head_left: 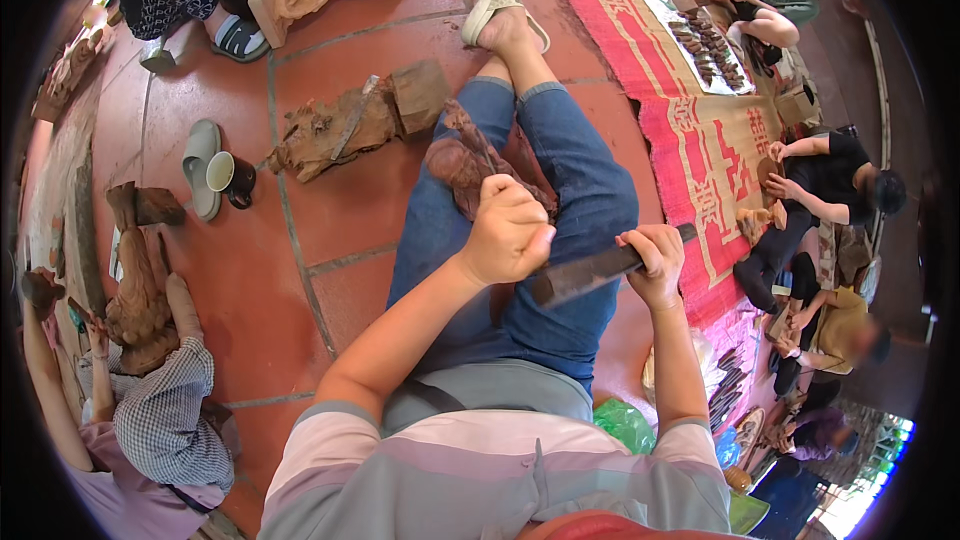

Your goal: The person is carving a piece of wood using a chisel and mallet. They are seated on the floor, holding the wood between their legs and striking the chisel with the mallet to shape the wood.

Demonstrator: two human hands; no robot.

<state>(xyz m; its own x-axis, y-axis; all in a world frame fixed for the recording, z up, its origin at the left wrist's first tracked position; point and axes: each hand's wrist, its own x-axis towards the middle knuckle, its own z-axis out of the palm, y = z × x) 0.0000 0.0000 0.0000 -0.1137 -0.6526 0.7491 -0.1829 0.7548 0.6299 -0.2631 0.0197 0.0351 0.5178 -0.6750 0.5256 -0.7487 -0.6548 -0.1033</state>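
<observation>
My left hand is closed in a fist around a chisel, whose thin dark shaft slants up and away over a reddish-brown wood carving. The carving rests on my crossed legs in blue jeans, and my fist covers part of its near end. The chisel's tip is too small to make out against the wood. In my right hand is a dark, straight-sided wooden mallet, its thick end pointing left and lying just below my left fist, over my thigh.
Left of my legs lies a rough carved wood block with a flat metal tool on it. Grey slippers and a cup stand beyond. A person at left holds another carving. A red patterned mat and several seated people are at right.
</observation>
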